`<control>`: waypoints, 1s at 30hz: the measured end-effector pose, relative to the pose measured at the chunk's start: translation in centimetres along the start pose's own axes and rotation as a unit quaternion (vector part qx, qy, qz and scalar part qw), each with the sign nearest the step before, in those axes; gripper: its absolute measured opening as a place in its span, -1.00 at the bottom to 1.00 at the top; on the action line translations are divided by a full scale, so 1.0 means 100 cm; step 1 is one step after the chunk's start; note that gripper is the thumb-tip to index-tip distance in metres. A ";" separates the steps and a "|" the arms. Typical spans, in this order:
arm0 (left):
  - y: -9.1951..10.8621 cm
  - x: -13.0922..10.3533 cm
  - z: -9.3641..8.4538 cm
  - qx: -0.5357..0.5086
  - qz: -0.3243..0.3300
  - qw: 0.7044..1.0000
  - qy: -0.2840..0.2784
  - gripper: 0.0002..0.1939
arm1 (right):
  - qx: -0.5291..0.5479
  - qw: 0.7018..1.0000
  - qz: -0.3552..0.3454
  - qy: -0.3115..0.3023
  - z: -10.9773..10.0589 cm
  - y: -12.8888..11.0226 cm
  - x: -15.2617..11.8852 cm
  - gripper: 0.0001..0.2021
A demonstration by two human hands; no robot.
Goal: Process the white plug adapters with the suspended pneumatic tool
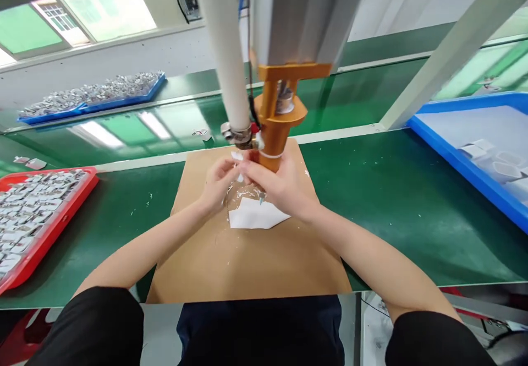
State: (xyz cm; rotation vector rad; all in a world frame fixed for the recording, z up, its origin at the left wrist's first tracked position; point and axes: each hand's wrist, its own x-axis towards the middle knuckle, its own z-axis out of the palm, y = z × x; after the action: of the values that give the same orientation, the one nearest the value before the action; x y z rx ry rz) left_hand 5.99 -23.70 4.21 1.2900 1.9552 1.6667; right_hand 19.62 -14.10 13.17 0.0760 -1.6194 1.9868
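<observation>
My left hand (pixel 218 181) has its fingers pinched together at a small white piece (pixel 240 177), partly hidden by the fingers. Against it, my right hand (pixel 284 187) is closed around the lower end of an orange dispenser (pixel 277 140), its thumb reaching left toward my left fingertips. A thin nozzle tip (pixel 262 196) pokes out below the right hand. Under both hands a white sheet of paper (pixel 254 216) lies on a brown cardboard sheet (pixel 247 267), with white stringy scraps (pixel 246 194) just beyond it.
A red tray (pixel 91 178) of small white-and-metal parts stands at left. At right is a blue tray (pixel 466 170) holding white pieces. Blue trays (pixel 159 86) heaped with metal parts rest on the back ledge. A white hose (pixel 223 47) and a grey column (pixel 307 16) hang overhead.
</observation>
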 end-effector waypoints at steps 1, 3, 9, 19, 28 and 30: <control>-0.002 -0.014 0.000 -0.004 0.000 1.000 -0.017 -0.73 | 0.000 1.000 0.001 0.002 -0.001 -0.001 0.000 -0.86; -0.004 -0.037 0.002 0.005 0.016 0.998 -0.069 -0.74 | -0.006 1.000 -0.008 0.002 -0.001 -0.002 0.001 -0.86; 0.002 -0.059 -0.004 0.085 0.153 0.970 -0.171 -0.72 | -0.032 0.998 -0.048 -0.003 -0.004 0.002 0.001 -0.82; -0.001 -0.064 -0.009 0.254 0.209 0.938 -0.105 -0.70 | -0.048 0.996 -0.073 -0.017 -0.005 -0.002 0.003 -0.86; 0.001 -0.060 -0.010 0.122 0.221 0.967 -0.038 -0.93 | -0.069 0.994 -0.088 0.005 -0.009 0.001 0.009 -0.83; 0.002 -0.058 -0.011 0.136 0.215 0.963 -0.086 -0.84 | -0.074 0.993 -0.090 0.008 -0.009 0.001 0.009 -0.83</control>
State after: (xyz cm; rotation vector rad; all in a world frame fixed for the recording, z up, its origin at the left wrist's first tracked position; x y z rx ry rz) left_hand 8.61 -28.83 2.77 2.0105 1.9472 1.4165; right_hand 19.12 -12.91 13.13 0.1433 -1.6809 1.7234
